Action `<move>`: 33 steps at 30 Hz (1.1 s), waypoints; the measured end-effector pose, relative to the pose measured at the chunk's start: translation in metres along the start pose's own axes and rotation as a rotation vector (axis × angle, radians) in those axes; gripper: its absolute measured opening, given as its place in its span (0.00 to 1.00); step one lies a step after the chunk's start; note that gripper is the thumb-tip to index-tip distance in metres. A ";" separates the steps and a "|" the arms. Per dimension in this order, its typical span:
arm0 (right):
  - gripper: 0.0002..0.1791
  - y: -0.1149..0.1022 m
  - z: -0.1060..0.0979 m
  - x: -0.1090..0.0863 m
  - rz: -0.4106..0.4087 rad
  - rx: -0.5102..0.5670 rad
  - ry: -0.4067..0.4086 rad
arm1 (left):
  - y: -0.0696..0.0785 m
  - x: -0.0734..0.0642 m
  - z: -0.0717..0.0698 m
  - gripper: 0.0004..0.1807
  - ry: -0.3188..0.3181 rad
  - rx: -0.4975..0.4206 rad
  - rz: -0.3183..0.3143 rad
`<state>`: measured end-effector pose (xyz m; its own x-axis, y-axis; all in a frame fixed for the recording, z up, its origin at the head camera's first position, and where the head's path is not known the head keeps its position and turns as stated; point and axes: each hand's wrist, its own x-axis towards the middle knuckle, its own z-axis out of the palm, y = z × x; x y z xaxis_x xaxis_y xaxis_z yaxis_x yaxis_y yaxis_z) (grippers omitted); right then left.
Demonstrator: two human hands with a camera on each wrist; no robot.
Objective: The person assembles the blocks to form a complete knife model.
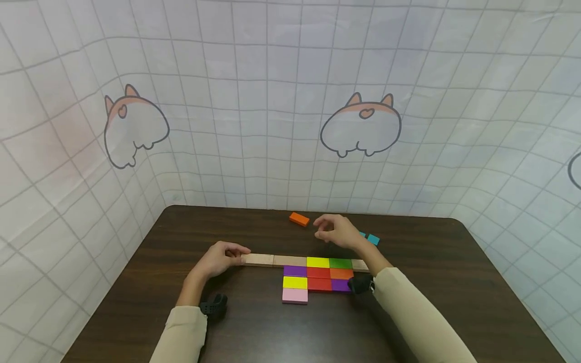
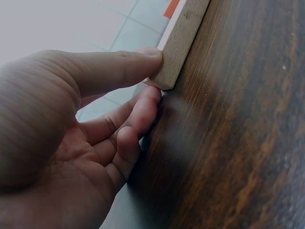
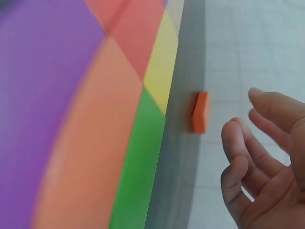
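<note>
My left hand [image 1: 217, 259] is at the left end of a row of wooden blocks, its thumb and fingertips pinching the end of the plain wooden block [image 1: 258, 259]. In the left wrist view the thumb presses this block's [image 2: 178, 52] face near the corner, and the fingers bend in at its end. Beyond the row, my right hand [image 1: 338, 232] hovers with loosely bent fingers, a gap between thumb and fingertips, and nothing in it. A loose orange block [image 1: 299, 219] lies just left of that hand; the right wrist view shows this orange block [image 3: 201, 112] beyond the fingertips.
Colored blocks join the wooden row: yellow [image 1: 317, 262] and green [image 1: 340, 263] within it, with purple, red, orange, yellow and pink [image 1: 295, 296] ones in front. Light blue blocks [image 1: 373, 239] lie behind the right wrist. The dark table [image 1: 431, 282] meets a curtain [image 1: 254, 151] behind.
</note>
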<state>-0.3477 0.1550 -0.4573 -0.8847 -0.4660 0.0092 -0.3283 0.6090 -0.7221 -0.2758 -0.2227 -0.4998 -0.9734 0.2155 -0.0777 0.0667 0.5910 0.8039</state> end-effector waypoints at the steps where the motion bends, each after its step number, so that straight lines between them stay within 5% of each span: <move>1: 0.21 0.003 -0.001 0.005 0.008 0.009 0.000 | 0.000 0.000 0.000 0.12 -0.001 0.001 0.004; 15: 0.31 0.026 0.010 0.057 0.153 0.198 -0.047 | 0.005 0.001 0.002 0.12 -0.008 -0.009 -0.007; 33: 0.21 0.018 0.028 0.085 0.249 0.037 0.027 | 0.002 -0.002 0.001 0.12 0.009 0.000 0.007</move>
<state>-0.4195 0.1088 -0.4888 -0.9456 -0.2865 -0.1541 -0.0868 0.6788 -0.7292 -0.2734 -0.2215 -0.4990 -0.9748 0.2128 -0.0670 0.0734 0.5896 0.8044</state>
